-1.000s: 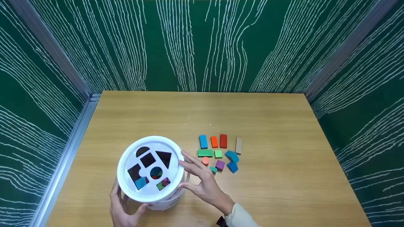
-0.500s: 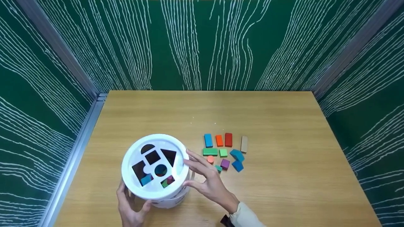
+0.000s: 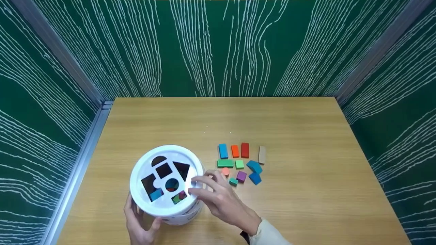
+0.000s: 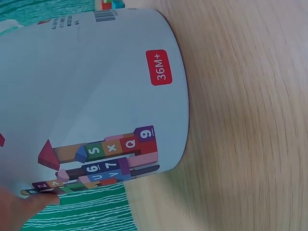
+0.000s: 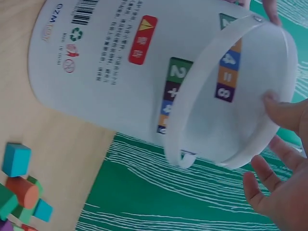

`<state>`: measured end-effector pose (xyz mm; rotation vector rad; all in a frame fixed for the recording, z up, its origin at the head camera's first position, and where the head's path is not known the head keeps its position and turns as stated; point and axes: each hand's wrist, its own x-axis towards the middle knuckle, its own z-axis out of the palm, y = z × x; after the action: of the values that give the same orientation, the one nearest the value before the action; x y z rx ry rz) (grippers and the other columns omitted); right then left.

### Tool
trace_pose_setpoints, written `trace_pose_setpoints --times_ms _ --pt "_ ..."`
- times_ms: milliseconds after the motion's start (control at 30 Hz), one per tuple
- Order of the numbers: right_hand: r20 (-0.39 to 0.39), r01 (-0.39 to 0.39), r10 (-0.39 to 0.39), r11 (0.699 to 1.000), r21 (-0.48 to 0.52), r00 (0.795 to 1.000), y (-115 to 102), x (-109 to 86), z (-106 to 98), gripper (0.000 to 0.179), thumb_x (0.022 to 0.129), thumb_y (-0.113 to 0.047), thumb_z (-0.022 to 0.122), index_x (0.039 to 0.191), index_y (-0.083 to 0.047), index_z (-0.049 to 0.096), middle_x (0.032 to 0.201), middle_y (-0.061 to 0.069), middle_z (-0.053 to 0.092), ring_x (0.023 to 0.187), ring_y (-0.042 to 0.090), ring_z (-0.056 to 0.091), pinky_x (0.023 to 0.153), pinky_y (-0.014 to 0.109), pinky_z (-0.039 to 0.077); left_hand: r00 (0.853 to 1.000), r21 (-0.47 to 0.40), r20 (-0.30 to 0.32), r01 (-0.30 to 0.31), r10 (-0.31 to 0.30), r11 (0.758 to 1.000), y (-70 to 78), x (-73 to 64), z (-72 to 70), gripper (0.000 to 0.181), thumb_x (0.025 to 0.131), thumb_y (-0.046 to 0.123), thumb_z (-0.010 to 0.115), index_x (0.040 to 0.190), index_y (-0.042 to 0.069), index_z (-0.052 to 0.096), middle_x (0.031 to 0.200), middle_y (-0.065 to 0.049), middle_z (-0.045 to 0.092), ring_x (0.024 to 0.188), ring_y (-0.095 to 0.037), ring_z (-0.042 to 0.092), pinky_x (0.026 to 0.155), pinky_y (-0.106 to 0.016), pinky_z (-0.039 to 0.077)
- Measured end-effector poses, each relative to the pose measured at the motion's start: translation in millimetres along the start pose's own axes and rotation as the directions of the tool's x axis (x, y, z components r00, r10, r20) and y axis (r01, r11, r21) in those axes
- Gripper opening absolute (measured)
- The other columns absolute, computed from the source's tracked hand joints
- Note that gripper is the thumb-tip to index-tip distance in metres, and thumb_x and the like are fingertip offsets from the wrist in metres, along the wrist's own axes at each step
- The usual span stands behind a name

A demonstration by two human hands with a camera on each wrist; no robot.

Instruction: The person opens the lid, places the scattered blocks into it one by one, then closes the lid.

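Note:
A white shape-sorter bucket (image 4: pixel 96 86) with printed block pictures stands at the left of the table. Its white lid (image 3: pixel 167 206) has several cut-out holes, through which coloured blocks show. My left hand (image 3: pixel 139 223) grips the bucket's near left side, thumb in front. My right hand (image 3: pixel 226 204) reaches over the lid's right edge, its fingertips on or close to the lid's top. In the right wrist view its fingers (image 5: pixel 262 168) are spread and loosely bent near the rim. A white carry handle (image 5: pixel 192 91) hangs along the bucket's side.
Right of the bucket lie several loose wooden blocks, among them a red block (image 3: pixel 245 150), a long green block (image 3: pixel 225 163), a purple cube (image 3: pixel 241 176) and a tan plank (image 3: pixel 262 155). Green walls with white wavy lines surround the wooden table (image 3: pixel 306 190).
My right hand has moved from the bucket's right side up over the lid's edge. The left hand keeps its grip. The whole head view has shifted slightly.

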<state>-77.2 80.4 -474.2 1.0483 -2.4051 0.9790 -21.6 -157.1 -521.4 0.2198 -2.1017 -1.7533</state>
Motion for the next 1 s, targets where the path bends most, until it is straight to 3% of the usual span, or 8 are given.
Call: trace_pose_setpoints --times_ms 200,433,633,733,867,1000 --pt "0.035 0.031 -0.030 0.999 -0.018 0.999 -7.3 4.2 -4.0 0.027 0.089 -0.012 0.065 0.112 -0.026 0.068 0.115 -0.009 0.062 0.114 0.018 0.046 0.089 0.040 0.048 0.998 0.037 -0.013 0.055 -0.054 0.998 2.8 -1.5 1.9 0.089 0.075 0.011 0.073 0.147 0.018 0.021 0.152 0.003 0.024 0.139 -0.017 0.022 0.111 -0.056 0.020" --pt "0.091 0.091 -0.085 0.994 -0.055 0.992 -10.9 12.7 -12.3 0.029 0.084 -0.008 0.071 0.109 -0.022 0.070 0.109 -0.009 0.064 0.110 0.017 0.049 0.095 0.032 0.047 0.999 0.035 0.000 0.044 -0.044 0.998 3.1 -0.4 1.2 0.089 0.076 0.011 0.073 0.148 0.021 0.021 0.152 0.006 0.023 0.139 -0.016 0.022 0.112 -0.054 0.021" --pt "0.087 0.111 -0.106 0.993 -0.050 0.991 -14.5 17.5 -19.2 0.030 0.082 -0.009 0.072 0.110 -0.021 0.070 0.108 -0.008 0.066 0.108 0.015 0.050 0.093 0.027 0.047 1.000 0.076 -0.016 0.021 -0.020 0.997 1.1 -2.7 1.3 0.091 0.075 0.011 0.074 0.148 0.020 0.020 0.153 0.004 0.024 0.140 -0.016 0.021 0.110 -0.057 0.022" --pt "0.056 0.114 -0.113 0.993 -0.020 0.992 -16.8 18.4 -23.8 0.030 0.083 -0.010 0.071 0.111 -0.020 0.070 0.108 -0.008 0.066 0.108 0.014 0.051 0.092 0.027 0.048 1.000 0.099 -0.015 0.003 -0.002 0.995 -0.8 -3.4 1.1 0.093 0.074 0.011 0.075 0.149 0.019 0.020 0.152 0.002 0.024 0.140 -0.015 0.021 0.110 -0.057 0.022" --pt "-0.035 0.144 -0.142 0.987 0.064 0.989 -20.2 16.7 -32.2 0.028 0.083 -0.007 0.070 0.110 -0.017 0.070 0.108 -0.005 0.067 0.106 0.016 0.053 0.091 0.027 0.049 0.999 0.063 0.016 -0.043 0.042 0.997 -3.7 -2.6 -0.9 0.093 0.075 0.003 0.074 0.149 0.018 0.019 0.152 -0.001 0.025 0.141 -0.018 0.020 0.109 -0.055 0.026" --pt "-0.142 0.210 -0.188 0.963 0.166 0.972 -23.2 12.7 -43.0 0.023 0.084 -0.005 0.069 0.107 -0.011 0.069 0.105 0.000 0.067 0.103 0.020 0.056 0.090 0.029 0.050 0.998 0.022 0.015 -0.059 0.058 0.998 -5.6 -1.4 -2.4 0.094 0.073 -0.001 0.074 0.149 0.017 0.022 0.152 -0.001 0.025 0.141 -0.019 0.021 0.109 -0.048 0.030"
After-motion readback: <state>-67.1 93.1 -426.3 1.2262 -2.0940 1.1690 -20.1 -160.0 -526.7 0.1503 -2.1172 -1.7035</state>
